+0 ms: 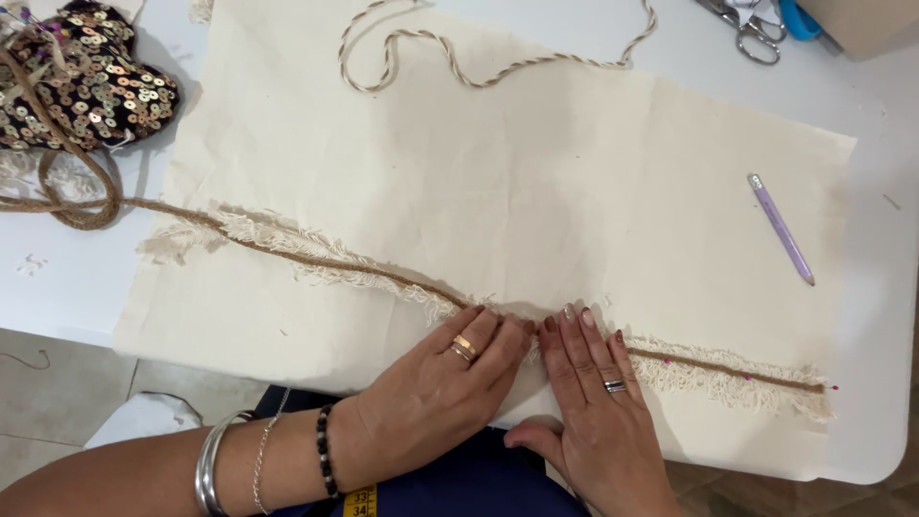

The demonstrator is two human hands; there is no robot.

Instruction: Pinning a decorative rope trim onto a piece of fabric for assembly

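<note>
Cream cloth spread flat on white surface. Fringed trim laid across cloth from 9 o'clock to 4 o'clock, pinned at far right end. Left hand and right hand pressed side by side on trim at 6 o'clock, each grip released, fingers flat, seemingly to keep trim from shifting. Purple pencil parked at 3 o'clock; scissors at 1 o'clock.

You see cream cloth, brown-corded cream fringe trim, a lilac pencil, and a gold-sequined black pouch.
</note>
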